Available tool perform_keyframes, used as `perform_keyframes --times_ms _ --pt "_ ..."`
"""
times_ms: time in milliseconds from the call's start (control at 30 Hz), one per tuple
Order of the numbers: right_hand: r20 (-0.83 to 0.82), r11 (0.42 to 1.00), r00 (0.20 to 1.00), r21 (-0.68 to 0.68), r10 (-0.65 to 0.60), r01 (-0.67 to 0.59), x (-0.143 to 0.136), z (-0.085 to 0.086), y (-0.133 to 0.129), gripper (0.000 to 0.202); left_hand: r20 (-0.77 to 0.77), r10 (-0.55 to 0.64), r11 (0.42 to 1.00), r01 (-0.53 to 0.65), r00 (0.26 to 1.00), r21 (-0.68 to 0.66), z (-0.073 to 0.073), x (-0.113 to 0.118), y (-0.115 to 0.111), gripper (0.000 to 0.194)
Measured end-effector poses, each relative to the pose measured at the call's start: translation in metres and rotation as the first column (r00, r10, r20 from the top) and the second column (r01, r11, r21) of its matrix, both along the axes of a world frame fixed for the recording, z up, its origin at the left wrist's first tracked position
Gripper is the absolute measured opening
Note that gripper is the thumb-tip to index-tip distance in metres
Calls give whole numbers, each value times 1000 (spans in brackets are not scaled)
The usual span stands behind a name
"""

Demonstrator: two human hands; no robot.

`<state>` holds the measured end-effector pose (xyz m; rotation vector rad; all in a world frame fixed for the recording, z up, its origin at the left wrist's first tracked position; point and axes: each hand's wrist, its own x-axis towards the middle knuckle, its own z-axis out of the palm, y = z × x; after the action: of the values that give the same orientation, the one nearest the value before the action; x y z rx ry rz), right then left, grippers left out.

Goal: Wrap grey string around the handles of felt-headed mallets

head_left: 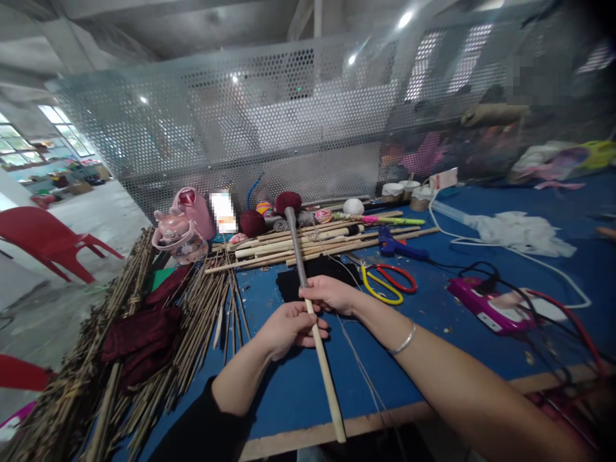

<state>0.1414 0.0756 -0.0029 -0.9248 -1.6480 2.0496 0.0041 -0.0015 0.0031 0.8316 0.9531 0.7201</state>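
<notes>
A metal screen [308,122] full of small holes rises behind the blue desk [399,359]. A heap of twigs [192,346] covers the desk's left side. Above the middle slants a long stick [326,375], grey along its upper part. The right grip [332,295] is closed on it near the grey part's lower end; the left grip [287,330] holds it just below. Scissors [381,282] with yellow and red handles lie beyond the right forearm. A dark red ball [289,202] tops the stick; a bracelet [404,339] rings the right forearm.
</notes>
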Motion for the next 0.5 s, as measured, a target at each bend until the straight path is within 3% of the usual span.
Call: perform_keyframes --times_ms 167,400,500 --pt "-35 990 995 102 -94 97 -7 -4 -2 31 -203 175 975 -141 964 169 -5 4 1 35" --pt "8 998 998 39 58 -59 3 -6 6 27 -97 55 998 -51 994 47 -1 2 1 27" --pt "33 996 999 91 -20 17 -1 -5 4 27 -203 90 994 -75 975 83 -4 2 1 26"
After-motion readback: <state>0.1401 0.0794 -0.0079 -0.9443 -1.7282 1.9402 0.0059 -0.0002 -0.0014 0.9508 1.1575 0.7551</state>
